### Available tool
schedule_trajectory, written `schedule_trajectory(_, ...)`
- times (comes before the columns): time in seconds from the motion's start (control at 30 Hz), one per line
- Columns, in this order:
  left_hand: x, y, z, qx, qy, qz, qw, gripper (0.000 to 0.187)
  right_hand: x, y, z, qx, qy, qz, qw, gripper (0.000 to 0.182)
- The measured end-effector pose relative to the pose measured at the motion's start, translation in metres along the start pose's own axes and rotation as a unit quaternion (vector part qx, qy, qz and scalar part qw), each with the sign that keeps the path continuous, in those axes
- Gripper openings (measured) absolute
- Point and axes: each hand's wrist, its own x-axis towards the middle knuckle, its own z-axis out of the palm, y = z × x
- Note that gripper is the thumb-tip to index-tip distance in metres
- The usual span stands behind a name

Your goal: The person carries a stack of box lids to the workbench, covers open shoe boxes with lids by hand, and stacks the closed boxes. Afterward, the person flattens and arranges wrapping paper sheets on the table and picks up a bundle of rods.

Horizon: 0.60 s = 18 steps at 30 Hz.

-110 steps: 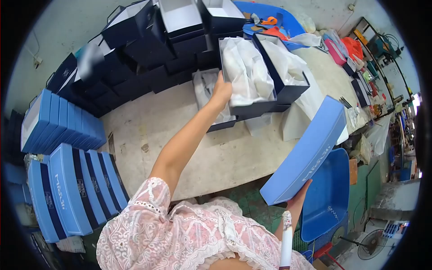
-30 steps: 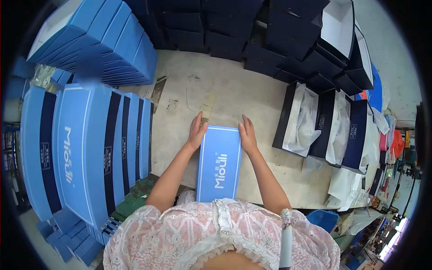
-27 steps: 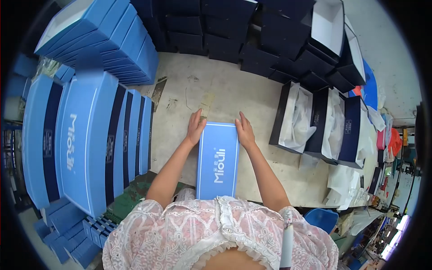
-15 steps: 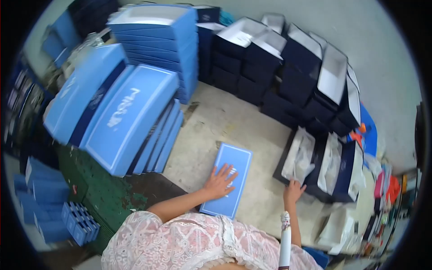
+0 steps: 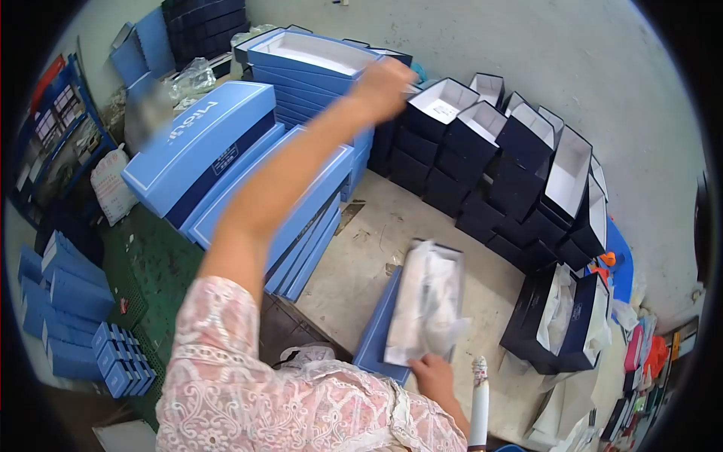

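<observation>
My right hand (image 5: 435,377) is closed on the near end of a dark open box (image 5: 456,264) lined with white tissue paper (image 5: 437,309). This box overlaps a blue lidded box (image 5: 376,324) lying on the table, hiding much of it. Stretched far forward, my left hand (image 5: 382,90) is at the right end of the top tray in a tall stack of blue open trays (image 5: 305,79). Its fingers are blurred and partly hidden, so I cannot make out their grip.
Blue boxes with white lettering (image 5: 226,109) are piled left of the table (image 5: 399,211). Dark open boxes (image 5: 504,188) stand stacked along the wall. Two dark boxes with tissue (image 5: 538,324) stand at right. A white stick-like object (image 5: 479,407) rises at the bottom.
My left hand has left the blue box's lid and reached forward to the tray stack. My right hand has brought one tissue-lined box leftward from the row onto the blue box.
</observation>
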Motion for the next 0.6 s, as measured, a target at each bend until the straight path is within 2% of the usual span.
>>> schedule_trajectory(0.03, -0.005, -0.042, 0.007, 0.030, 0.017, 0.017, 0.999, 0.031, -0.001, -0.007, 0.012, -0.002, -0.037, 0.005, 0.999, 0.018)
schedule_trajectory(0.07, -0.013, -0.070, -0.005, 0.074, -0.039, 0.010, 0.996, 0.032, 0.000, -0.014, 0.028, 0.000, -0.072, 0.012, 0.997, 0.020)
schedule_trajectory(0.1, -0.024, -0.102, 0.000, 0.132, -0.076, -0.026, 0.988, 0.034, 0.002, -0.022, 0.039, 0.003, -0.105, 0.016, 0.994, 0.023)
schedule_trajectory(0.13, -0.034, -0.119, -0.009, 0.144, -0.159, -0.083, 0.973, 0.033, 0.007, -0.032, 0.039, 0.014, -0.129, 0.046, 0.990, 0.026)
schedule_trajectory(0.17, -0.049, -0.151, 0.004, 0.168, -0.182, -0.099, 0.964, 0.032, 0.012, -0.044, 0.032, 0.026, -0.156, 0.076, 0.985, 0.029)
schedule_trajectory(0.2, -0.054, -0.158, -0.003, 0.153, -0.220, -0.129, 0.955, 0.021, 0.017, -0.053, 0.026, 0.037, -0.181, 0.103, 0.977, 0.033)
schedule_trajectory(0.3, -0.045, -0.175, -0.009, 0.108, -0.247, -0.059, 0.961, 0.013, 0.021, -0.057, 0.007, 0.150, -0.173, 0.075, 0.970, 0.036)
schedule_trajectory(0.33, -0.043, -0.176, -0.012, 0.086, -0.205, -0.011, 0.975, 0.011, 0.022, -0.059, 0.002, 0.166, -0.146, 0.084, 0.972, 0.035)
schedule_trajectory(0.43, -0.030, -0.190, -0.018, 0.007, -0.153, 0.061, 0.986, 0.008, 0.029, -0.060, -0.012, 0.189, -0.055, 0.099, 0.975, 0.033)
schedule_trajectory(0.53, -0.011, -0.197, -0.034, 0.067, -0.013, 0.117, 0.991, 0.004, 0.038, -0.059, -0.020, 0.182, 0.038, 0.109, 0.976, 0.027)
schedule_trajectory(0.6, 0.009, -0.187, -0.058, 0.094, 0.054, 0.133, 0.985, 0.005, 0.043, -0.060, -0.025, 0.177, 0.054, 0.111, 0.977, 0.027)
